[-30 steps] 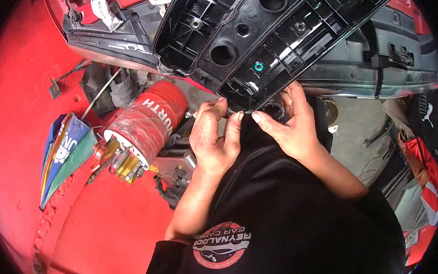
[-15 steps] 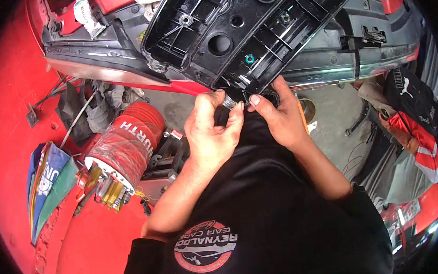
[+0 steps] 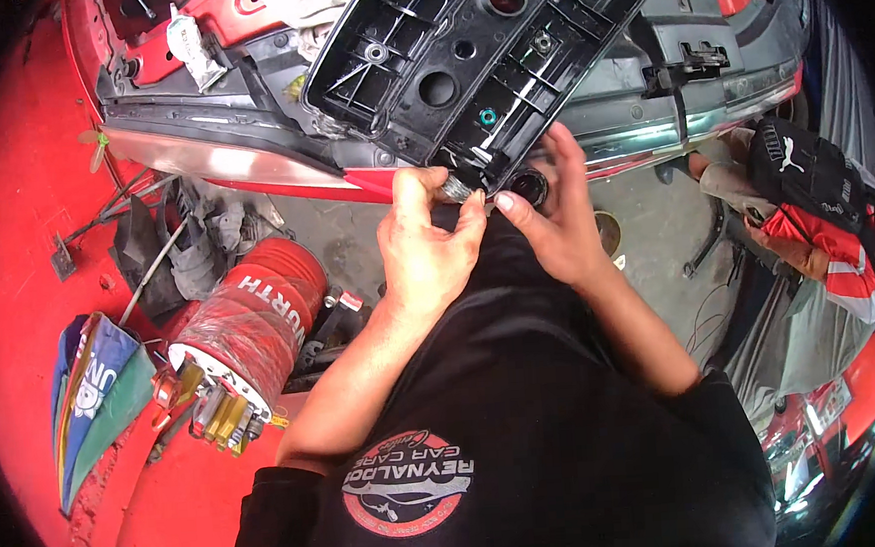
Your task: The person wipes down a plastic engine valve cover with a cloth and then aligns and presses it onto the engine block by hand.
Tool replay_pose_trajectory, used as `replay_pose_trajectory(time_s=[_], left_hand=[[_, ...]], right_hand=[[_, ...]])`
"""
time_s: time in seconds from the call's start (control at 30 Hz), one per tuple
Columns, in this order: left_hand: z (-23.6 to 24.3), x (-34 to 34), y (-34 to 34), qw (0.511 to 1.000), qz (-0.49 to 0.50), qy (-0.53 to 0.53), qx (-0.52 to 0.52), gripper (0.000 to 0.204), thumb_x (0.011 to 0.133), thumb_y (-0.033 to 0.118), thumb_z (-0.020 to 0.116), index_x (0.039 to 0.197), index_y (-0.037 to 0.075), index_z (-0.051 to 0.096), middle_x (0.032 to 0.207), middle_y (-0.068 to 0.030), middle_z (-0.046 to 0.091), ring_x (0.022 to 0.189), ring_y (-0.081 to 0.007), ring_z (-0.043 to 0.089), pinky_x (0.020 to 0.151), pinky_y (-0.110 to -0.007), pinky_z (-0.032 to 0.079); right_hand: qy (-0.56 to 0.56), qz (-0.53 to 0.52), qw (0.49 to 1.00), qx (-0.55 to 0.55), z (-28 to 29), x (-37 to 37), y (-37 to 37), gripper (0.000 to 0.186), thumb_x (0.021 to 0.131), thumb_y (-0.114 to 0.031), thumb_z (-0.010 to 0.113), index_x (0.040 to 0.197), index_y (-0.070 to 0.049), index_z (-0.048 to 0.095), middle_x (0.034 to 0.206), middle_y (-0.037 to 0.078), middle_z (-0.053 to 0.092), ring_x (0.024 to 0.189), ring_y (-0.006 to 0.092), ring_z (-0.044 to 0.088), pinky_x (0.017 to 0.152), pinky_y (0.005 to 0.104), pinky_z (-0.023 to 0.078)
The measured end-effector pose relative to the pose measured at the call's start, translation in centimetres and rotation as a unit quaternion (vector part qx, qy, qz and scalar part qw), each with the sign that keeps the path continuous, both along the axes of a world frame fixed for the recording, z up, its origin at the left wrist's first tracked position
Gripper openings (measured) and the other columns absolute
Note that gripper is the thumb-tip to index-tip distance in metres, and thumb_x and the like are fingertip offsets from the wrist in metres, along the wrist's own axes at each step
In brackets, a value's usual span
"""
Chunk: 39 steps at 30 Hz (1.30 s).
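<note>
A long black plastic engine cover [image 3: 418,114], its ribbed side showing, slants from the upper right down to my hands. It has round holes, metal-lined bolt holes and one teal ring. My left hand [image 3: 425,239] is closed at its near corner, thumb and index finger pinching around a silvery, crinkled strip [image 3: 455,186] there. At the same end, my right hand [image 3: 565,221] holds the cover's tip, thumb pressed against it and fingers reaching up along the right edge. Between that thumb and fingers shows a round black opening [image 3: 529,187]. The undersides of the fingertips are hidden.
Behind the cover lies a red car's open front [image 3: 250,150], with a white tube [image 3: 193,50] on it. A red drum [image 3: 276,283] wrapped in film stands left, near a folded umbrella [image 3: 99,384]. A black bag [image 3: 807,176] and red cloth lie right.
The view has shifted slightly, and the cover sits a little further left in it. My right fingers have straightened upward along the cover's edge; my left hand keeps its pinch.
</note>
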<state>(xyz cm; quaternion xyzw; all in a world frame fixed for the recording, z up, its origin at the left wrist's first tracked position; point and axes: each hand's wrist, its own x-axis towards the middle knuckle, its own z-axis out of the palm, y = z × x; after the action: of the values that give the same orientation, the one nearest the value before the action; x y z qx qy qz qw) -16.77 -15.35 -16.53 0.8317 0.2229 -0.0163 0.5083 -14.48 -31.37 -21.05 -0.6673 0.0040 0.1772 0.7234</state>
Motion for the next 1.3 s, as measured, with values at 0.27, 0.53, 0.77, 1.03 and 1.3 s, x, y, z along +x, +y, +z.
replay_pose_trajectory(time_s=[0.27, 0.53, 0.77, 1.03, 1.3], left_hand=[[0.5, -0.4, 0.3, 0.975, -0.162, -0.067, 0.137, 0.020, 0.083, -0.002, 0.069, 0.101, 0.005, 0.071, 0.085, -0.0137, 0.063, 0.073, -0.0334, 0.058, 0.068, -0.041, 0.049], [0.5, 0.4, 1.3, 0.966, -0.204, -0.084, 0.136, 0.024, 0.078, 0.000, 0.073, 0.100, 0.009, 0.072, 0.080, -0.0111, 0.057, 0.078, -0.0306, 0.058, 0.070, -0.040, 0.049], [0.6, 0.2, 0.5, 0.968, -0.188, -0.054, 0.160, 0.018, 0.079, 0.000, 0.073, 0.095, 0.007, 0.071, 0.078, -0.0098, 0.059, 0.074, -0.0269, 0.056, 0.068, -0.037, 0.047], [0.6, 0.2, -0.1, 0.975, -0.161, -0.030, 0.150, 0.018, 0.079, 0.003, 0.071, 0.096, 0.009, 0.071, 0.082, -0.0096, 0.060, 0.077, -0.0294, 0.058, 0.075, -0.041, 0.047], [1.2, 0.6, -0.4, 0.985, -0.143, 0.020, 0.094, 0.011, 0.086, 0.005, 0.070, 0.096, 0.005, 0.067, 0.085, -0.0095, 0.066, 0.080, -0.0274, 0.062, 0.074, -0.037, 0.050]], right_hand=[[-0.352, 0.122, 0.883, -0.285, 1.4, 3.2, -1.4, 0.023, 0.080, -0.016, 0.079, 0.100, -0.011, 0.071, 0.151, 0.024, 0.033, 0.136, 0.0464, 0.034, 0.112, 0.0545, 0.028], [-0.313, 0.133, 0.917, -0.211, 0.0, 3.2, -1.4, 0.018, 0.084, -0.018, 0.075, 0.099, -0.011, 0.070, 0.150, 0.023, 0.035, 0.135, 0.0446, 0.032, 0.111, 0.0572, 0.026], [-0.336, 0.104, 0.914, -0.203, -0.2, 3.9, -1.0, 0.019, 0.073, -0.012, 0.077, 0.090, -0.013, 0.069, 0.145, 0.017, 0.044, 0.129, 0.0419, 0.034, 0.109, 0.0551, 0.026], [-0.363, 0.086, 0.913, -0.164, -0.4, 4.3, -0.7, 0.028, 0.064, -0.007, 0.078, 0.089, -0.013, 0.066, 0.123, 0.006, 0.058, 0.099, 0.0325, 0.050, 0.085, 0.0408, 0.045], [-0.371, 0.085, 0.917, -0.118, -1.3, 4.5, -0.3, 0.026, 0.067, -0.004, 0.076, 0.088, -0.011, 0.062, 0.099, 0.002, 0.061, 0.085, 0.0252, 0.053, 0.074, 0.0361, 0.044]])
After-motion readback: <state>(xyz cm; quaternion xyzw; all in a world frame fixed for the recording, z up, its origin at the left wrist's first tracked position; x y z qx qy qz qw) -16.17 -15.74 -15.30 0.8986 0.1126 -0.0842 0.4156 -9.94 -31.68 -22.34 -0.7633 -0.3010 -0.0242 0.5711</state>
